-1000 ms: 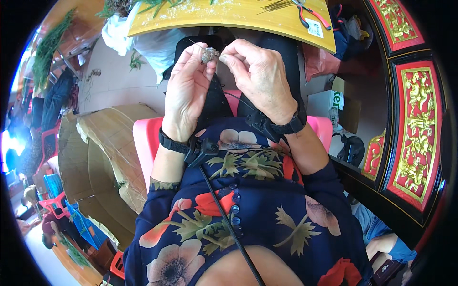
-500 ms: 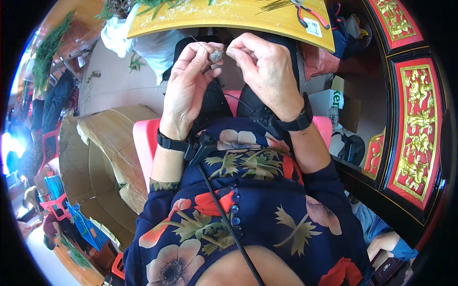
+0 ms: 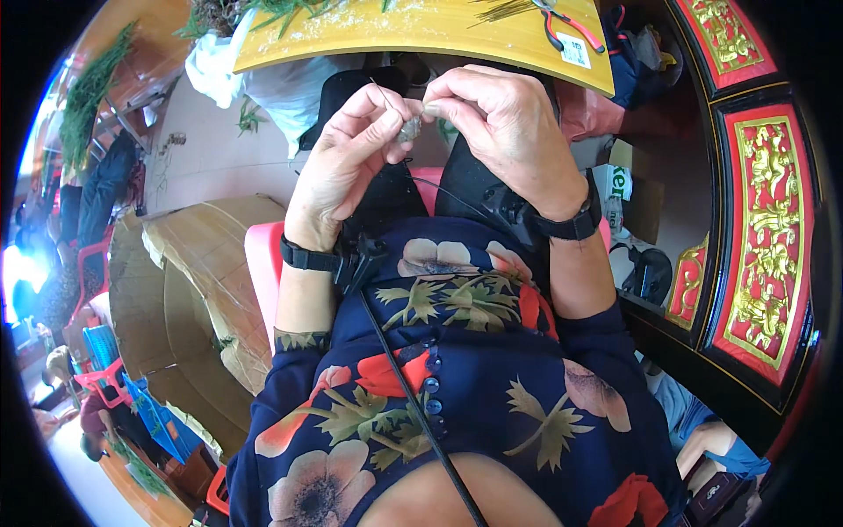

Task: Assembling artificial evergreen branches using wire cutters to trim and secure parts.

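My left hand (image 3: 347,154) pinches a small greyish, rough, rounded lump (image 3: 409,131) between thumb and fingers. A thin dark wire (image 3: 378,88) sticks up past the fingers of the same hand. Close beside it, my right hand (image 3: 514,132) has thumb and forefinger pressed together at the lump's upper right. Whatever lies in that pinch is too small to make out. Both hands are raised over my lap, just short of the yellow table (image 3: 413,39).
Pliers (image 3: 555,35) with red and black handles and a bundle of thin dark wires (image 3: 505,9) lie on the table, with green sprigs (image 3: 285,10) at its left. An open cardboard box (image 3: 189,299) stands left of my pink seat (image 3: 263,255). A carved red-and-gold panel (image 3: 764,237) rises at right.
The lump has moved slightly right and down and turned in my left fingers. My right hand has shifted a little right and down, its pinch now closer to the left fingertips.
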`<state>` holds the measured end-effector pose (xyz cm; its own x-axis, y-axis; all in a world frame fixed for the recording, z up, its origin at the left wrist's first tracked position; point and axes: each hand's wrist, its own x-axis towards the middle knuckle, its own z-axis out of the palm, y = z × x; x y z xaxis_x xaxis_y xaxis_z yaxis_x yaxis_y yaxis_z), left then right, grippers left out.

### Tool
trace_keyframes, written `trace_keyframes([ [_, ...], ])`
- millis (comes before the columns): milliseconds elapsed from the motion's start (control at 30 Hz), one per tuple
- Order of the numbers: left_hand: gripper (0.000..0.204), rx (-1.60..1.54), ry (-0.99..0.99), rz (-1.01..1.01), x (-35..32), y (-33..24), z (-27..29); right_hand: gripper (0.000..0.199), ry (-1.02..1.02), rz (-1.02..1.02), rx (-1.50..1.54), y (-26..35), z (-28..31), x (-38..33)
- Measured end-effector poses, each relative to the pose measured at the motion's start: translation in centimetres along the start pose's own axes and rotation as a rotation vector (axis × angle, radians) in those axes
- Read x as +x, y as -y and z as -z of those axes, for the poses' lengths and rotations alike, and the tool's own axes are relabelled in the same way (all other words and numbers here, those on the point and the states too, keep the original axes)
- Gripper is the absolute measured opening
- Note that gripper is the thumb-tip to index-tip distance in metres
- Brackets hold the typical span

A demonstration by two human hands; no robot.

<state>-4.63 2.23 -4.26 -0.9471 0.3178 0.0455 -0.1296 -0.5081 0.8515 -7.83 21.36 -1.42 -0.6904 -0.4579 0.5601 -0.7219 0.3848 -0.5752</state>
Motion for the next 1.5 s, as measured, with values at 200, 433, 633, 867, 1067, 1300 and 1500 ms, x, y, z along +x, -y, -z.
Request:
trace_keyframes([
  [200,0.006,0.067,0.027,0.075,0.0,0.0,0.3,0.006,0.074,-0.024,0.012,0.4,0.5,0.0],
  [433,0.013,0.079,-0.139,0.062,-0.1,-0.2,-0.9,0.007,0.073,-0.275,0.273,1.1,0.2,0.3],
  [633,0.028,0.192,-0.186,0.001,-0.2,-0.2,-0.8,0.013,0.035,-0.332,0.586,0.2,-2.0,-0.2],
  [867,0.037,0.055,-0.287,-0.035,-0.3,-0.7,-1.4,0.015,-0.014,-0.449,0.803,0.7,-2.5,0.0],
  [1067,0.036,0.103,-0.214,-0.04,-0.6,-0.8,-1.4,0.013,0.007,-0.479,0.838,0.9,-2.0,0.3],
  [1300,0.016,0.228,-0.08,0.157,-0.7,-1.3,-1.7,0.011,-0.077,-0.47,0.825,0.9,-2.2,0.1],
  [1500,0.015,0.157,-0.157,0.127,-0.5,-0.8,-1.6,0.011,-0.084,-0.405,0.615,0.8,-2.6,0.2],
])
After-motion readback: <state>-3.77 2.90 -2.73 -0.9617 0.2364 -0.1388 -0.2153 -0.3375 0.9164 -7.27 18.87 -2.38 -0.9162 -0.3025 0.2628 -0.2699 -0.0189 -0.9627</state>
